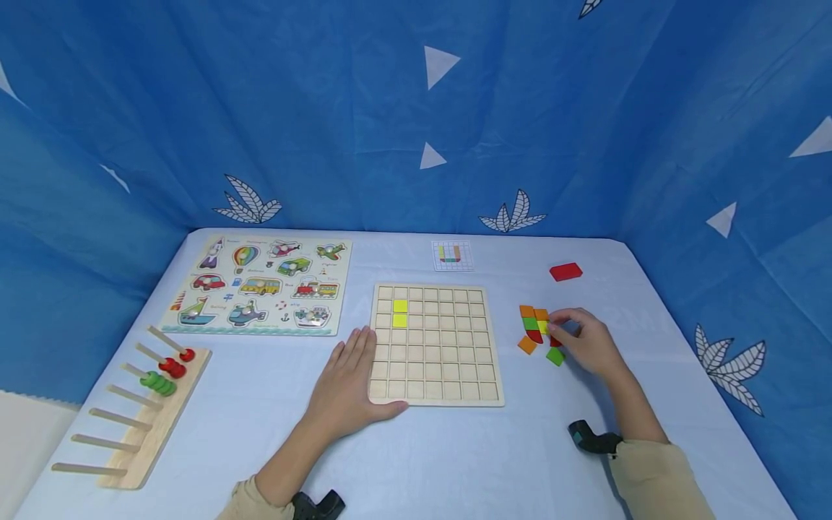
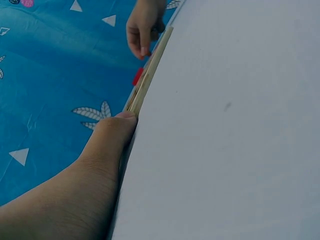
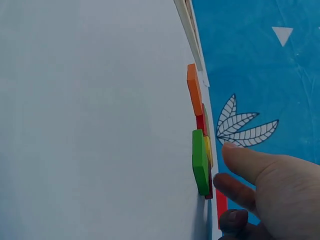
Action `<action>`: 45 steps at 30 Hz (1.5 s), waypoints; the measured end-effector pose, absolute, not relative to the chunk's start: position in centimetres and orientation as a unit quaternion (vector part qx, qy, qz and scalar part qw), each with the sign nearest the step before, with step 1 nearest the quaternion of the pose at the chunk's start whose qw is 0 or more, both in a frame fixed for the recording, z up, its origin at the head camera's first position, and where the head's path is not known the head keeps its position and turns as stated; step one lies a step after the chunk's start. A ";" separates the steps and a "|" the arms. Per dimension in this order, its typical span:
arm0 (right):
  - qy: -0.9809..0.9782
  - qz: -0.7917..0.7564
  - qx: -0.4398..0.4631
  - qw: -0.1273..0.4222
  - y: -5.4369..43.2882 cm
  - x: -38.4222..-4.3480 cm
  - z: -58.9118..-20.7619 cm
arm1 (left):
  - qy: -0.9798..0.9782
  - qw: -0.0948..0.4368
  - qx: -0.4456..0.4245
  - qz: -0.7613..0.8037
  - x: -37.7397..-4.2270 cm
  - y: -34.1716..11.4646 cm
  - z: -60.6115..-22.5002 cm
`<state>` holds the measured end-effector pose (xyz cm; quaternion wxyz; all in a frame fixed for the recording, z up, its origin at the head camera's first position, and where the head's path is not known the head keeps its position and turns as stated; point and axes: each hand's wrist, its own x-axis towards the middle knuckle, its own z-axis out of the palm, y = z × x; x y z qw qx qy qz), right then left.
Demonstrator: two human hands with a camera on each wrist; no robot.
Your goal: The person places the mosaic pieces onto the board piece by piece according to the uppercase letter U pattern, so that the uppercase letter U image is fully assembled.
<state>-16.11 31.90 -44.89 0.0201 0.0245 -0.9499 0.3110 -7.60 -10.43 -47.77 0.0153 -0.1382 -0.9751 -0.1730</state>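
A wooden grid board lies in the middle of the table, with two yellow squares in its upper left cells. My left hand rests at the board's lower left corner, fingers straight along the left side and thumb at the near edge. To the right of the board is a small cluster of orange, green, red and yellow pieces. Over its right side is my right hand, thumb and forefinger apart in the right wrist view, nothing visible between them. A green piece lies close to these fingers.
A pattern card lies behind the board, and red pieces lie at the back right. At the back left is a vehicle picture puzzle. A wooden peg stand with red and green beads stands at the left.
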 end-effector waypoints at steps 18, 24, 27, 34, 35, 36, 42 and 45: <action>-0.955 0.294 -0.016 0.037 31.6 -16.6 -46.0 | -0.975 0.015 -0.139 -0.174 -7.6 -10.4 -47.7; -0.956 0.288 -0.036 0.031 31.6 -16.6 -46.0 | -0.975 0.015 -0.138 -0.176 -7.6 -10.4 -47.7; -0.957 0.285 -0.047 0.026 31.6 -16.6 -45.8 | -0.974 0.014 -0.138 -0.177 -7.6 -10.4 -47.7; -0.958 0.282 -0.052 0.020 31.6 -16.4 -45.4 | -0.975 0.010 -0.135 -0.176 -7.6 -10.4 -47.8; -0.958 0.281 -0.052 0.021 31.6 -16.3 -45.3 | -0.975 0.009 -0.136 -0.176 -7.6 -10.4 -47.8; -0.958 0.280 -0.052 0.022 31.6 -16.3 -45.2 | -0.975 0.010 -0.136 -0.178 -7.6 -10.3 -47.8; -0.959 0.278 -0.046 0.027 31.7 -16.3 -45.1 | -0.974 0.012 -0.136 -0.179 -7.5 -10.4 -47.8; -0.958 0.280 -0.053 0.022 31.9 -16.3 -45.1 | -0.975 0.012 -0.136 -0.177 -7.6 -10.4 -47.8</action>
